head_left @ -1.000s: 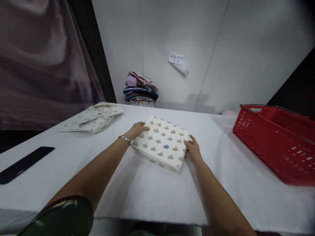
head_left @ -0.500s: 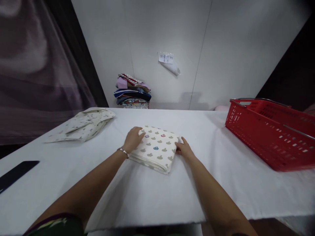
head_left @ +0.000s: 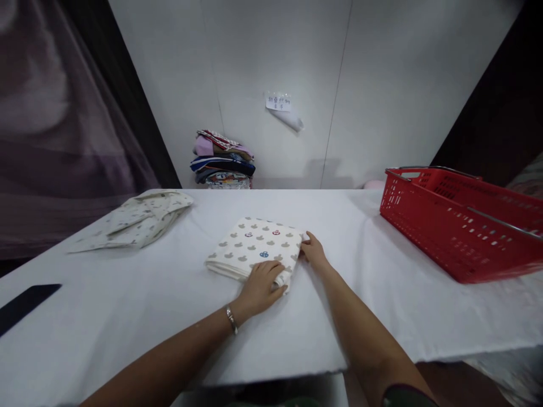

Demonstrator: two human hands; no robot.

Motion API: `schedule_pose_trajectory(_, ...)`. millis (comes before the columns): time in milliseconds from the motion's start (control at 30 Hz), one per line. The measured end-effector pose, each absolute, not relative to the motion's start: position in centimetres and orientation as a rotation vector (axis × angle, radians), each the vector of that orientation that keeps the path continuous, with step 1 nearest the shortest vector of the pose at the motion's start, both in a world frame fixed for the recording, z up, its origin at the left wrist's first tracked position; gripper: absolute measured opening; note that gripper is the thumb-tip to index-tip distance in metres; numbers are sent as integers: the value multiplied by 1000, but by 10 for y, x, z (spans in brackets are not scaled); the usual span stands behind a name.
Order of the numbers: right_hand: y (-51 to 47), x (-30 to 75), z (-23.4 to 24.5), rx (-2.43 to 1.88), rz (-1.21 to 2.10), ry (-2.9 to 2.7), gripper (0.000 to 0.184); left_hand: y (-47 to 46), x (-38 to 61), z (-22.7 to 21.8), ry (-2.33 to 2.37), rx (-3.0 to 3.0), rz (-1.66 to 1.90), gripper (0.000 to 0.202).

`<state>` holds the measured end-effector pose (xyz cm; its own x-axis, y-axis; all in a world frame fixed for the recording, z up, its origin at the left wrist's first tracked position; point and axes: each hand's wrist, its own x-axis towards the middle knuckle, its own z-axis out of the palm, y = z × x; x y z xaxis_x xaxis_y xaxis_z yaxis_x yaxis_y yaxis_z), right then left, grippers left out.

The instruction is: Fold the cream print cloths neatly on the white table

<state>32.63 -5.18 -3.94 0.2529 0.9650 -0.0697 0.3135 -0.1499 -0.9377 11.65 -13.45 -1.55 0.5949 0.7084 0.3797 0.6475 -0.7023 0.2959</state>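
Note:
A folded cream cloth (head_left: pixel 254 243) lies on the white table, printed with grey shapes and a few red and blue mushrooms. My left hand (head_left: pixel 263 285), with a silver bracelet at the wrist, grips the cloth's front edge near its right corner, fingers over the top and thumb at the front. At the cloth's right edge, my right hand (head_left: pixel 313 251) pinches the side; some of its fingertips are hidden behind the fabric.
A red plastic basket (head_left: pixel 449 232) with metal handles stands at the right. Another loosely folded printed cloth (head_left: pixel 139 220) lies at the back left, and a dark flat object (head_left: pixel 27 305) at the left edge. Stacked folded fabrics (head_left: pixel 223 161) rise beyond the table's far edge (head_left: pixel 288 190).
My left hand has moved from the cloth's left side to its front right corner. The right hand stays at the right edge. The view has shifted slightly.

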Motion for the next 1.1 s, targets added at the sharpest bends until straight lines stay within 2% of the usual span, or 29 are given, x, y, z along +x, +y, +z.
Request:
schedule_pose_trajectory(167, -38, 333, -35, -1813, 595, -1436, 54, -136, 115, -22, 1153, 2634, 843, 34)
schedule_pose_trajectory(333, -27, 337, -34, -1781, 579, -1545, 49, -139, 118, -25, 1165, 2654, 863, 36)
schedule_pose_trajectory(567, -18, 342, -34, -1776, 485, -1565, 27, -141, 119, -25, 1179, 2716, 778, 41)
schedule_pose_trajectory(833, -21, 351, -44, -1746, 441, -1618, 28, -143, 118, -22, 1188, 2718, 748, 41)
schedule_pose_trajectory(1033, -20, 353, -49, -1657, 455, -1681, 47, -143, 121, -25, 1200, 2714, 756, 41)
schedule_pose_trajectory(1100, -19, 353, -48, -1698, 477, -1667, 40, -143, 121, -26, 1198, 2708, 754, 41)
